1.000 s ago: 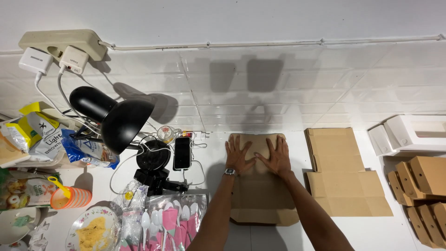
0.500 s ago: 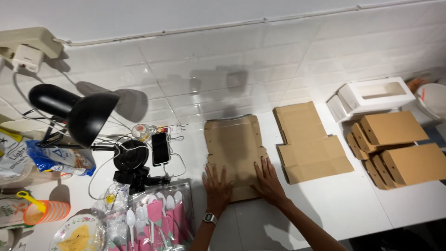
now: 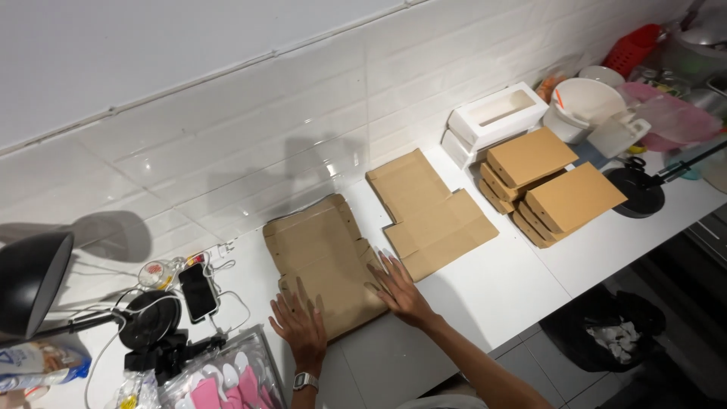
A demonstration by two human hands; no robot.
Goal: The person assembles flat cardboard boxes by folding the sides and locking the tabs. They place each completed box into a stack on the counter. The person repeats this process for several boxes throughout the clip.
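— What's moved?
— Both hands have slid down to the flat cardboard box blank (image 3: 322,261) near the counter's front edge.
— Gripping?
— No. Left hand (image 3: 301,327) and right hand (image 3: 401,291) press flat, fingers spread. Their palms hide its near edge.

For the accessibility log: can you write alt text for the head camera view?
A person's left hand and right hand press flat on an unfolded cardboard box blank on a white counter. A second blank lies to its right, then stacked brown boxes; a phone and black lamp sit left.
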